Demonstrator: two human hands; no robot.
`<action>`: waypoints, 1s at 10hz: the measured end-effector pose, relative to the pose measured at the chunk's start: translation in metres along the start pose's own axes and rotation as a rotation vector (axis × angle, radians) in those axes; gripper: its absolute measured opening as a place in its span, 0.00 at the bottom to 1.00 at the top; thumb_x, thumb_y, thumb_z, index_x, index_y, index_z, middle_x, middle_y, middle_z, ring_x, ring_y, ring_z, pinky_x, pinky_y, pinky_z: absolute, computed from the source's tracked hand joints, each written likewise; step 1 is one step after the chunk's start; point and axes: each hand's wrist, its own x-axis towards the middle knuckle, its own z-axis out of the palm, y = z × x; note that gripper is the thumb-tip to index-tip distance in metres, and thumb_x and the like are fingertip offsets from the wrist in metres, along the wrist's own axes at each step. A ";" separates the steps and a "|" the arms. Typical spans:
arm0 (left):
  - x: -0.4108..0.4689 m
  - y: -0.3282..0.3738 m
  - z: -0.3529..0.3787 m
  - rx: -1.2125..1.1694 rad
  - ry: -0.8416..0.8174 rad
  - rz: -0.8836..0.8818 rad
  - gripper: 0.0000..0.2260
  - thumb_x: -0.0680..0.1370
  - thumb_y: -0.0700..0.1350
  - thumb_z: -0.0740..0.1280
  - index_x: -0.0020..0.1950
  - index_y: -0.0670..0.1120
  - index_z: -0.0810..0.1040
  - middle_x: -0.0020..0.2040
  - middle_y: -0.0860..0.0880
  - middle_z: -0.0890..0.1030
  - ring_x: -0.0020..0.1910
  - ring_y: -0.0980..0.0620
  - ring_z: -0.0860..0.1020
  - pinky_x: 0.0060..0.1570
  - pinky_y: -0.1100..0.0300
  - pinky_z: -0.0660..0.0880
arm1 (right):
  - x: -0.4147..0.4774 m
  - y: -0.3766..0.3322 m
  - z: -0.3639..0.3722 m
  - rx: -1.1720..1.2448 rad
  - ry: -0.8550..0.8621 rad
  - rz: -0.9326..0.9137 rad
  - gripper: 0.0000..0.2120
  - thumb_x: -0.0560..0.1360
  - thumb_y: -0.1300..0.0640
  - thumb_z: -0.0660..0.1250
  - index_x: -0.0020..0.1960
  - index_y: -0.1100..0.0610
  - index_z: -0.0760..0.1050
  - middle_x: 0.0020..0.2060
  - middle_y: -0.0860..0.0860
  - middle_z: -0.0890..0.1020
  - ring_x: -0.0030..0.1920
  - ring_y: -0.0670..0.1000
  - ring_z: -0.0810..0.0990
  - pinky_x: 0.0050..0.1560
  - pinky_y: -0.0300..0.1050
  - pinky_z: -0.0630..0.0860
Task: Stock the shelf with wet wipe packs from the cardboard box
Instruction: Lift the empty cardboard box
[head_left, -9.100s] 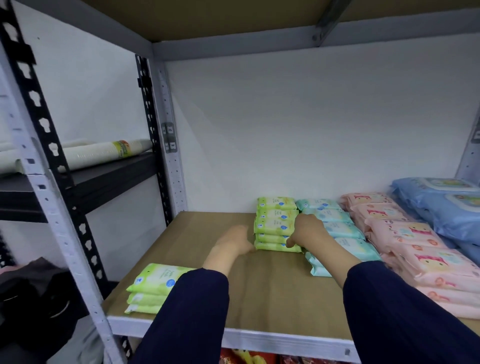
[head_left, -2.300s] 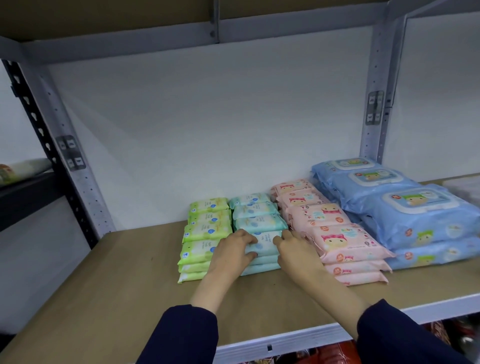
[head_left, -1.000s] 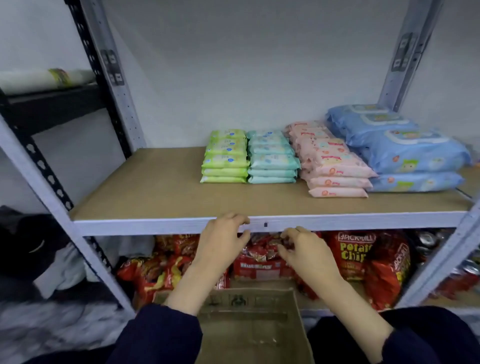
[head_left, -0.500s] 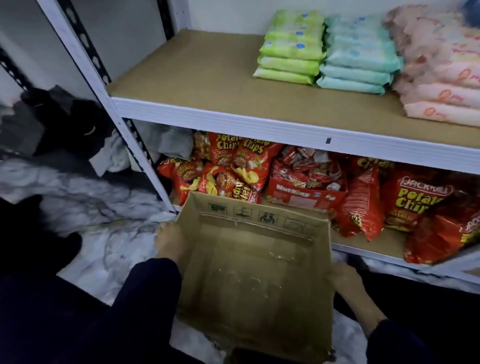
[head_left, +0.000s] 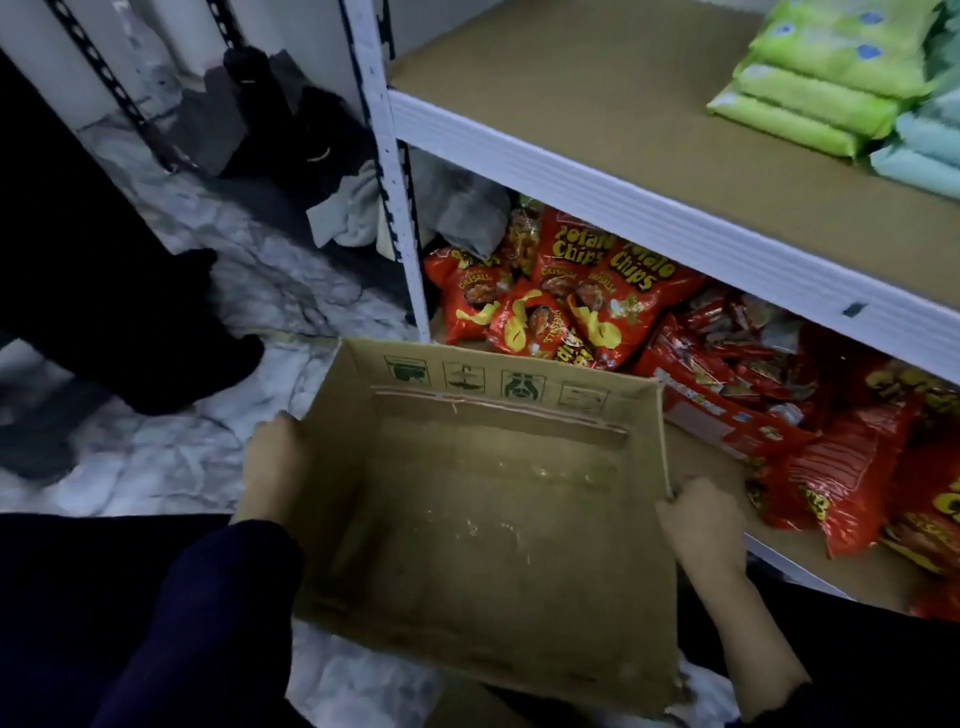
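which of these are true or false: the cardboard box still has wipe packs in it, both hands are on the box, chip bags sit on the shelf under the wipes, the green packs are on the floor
1. The cardboard box still has wipe packs in it. False: its inside shows only bare cardboard.
2. Both hands are on the box. True: the left hand holds its left wall and the right hand its right wall.
3. Red chip bags sit on the shelf under the wipes. True.
4. The green wipe packs are on the floor. False: they lie stacked on the upper shelf board, beside the teal packs.
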 end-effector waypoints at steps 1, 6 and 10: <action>-0.007 -0.031 -0.027 -0.080 0.113 -0.092 0.12 0.77 0.34 0.59 0.59 0.31 0.72 0.57 0.30 0.75 0.58 0.33 0.73 0.57 0.48 0.72 | 0.004 -0.046 -0.006 -0.044 -0.021 -0.132 0.08 0.73 0.62 0.62 0.38 0.65 0.75 0.45 0.66 0.80 0.48 0.64 0.79 0.40 0.47 0.70; -0.044 -0.112 0.007 -0.124 0.027 -0.444 0.16 0.76 0.36 0.59 0.61 0.30 0.67 0.61 0.32 0.71 0.60 0.33 0.70 0.58 0.45 0.67 | 0.081 -0.190 0.069 -0.318 -0.130 -0.620 0.09 0.75 0.66 0.61 0.51 0.70 0.77 0.49 0.65 0.80 0.50 0.62 0.79 0.44 0.47 0.74; -0.053 -0.108 0.038 -0.299 -0.176 -0.544 0.10 0.76 0.41 0.62 0.49 0.33 0.74 0.43 0.37 0.78 0.42 0.40 0.78 0.33 0.59 0.70 | 0.130 -0.198 0.093 -0.314 -0.097 -0.616 0.11 0.76 0.71 0.56 0.53 0.72 0.75 0.51 0.67 0.78 0.51 0.64 0.78 0.51 0.53 0.76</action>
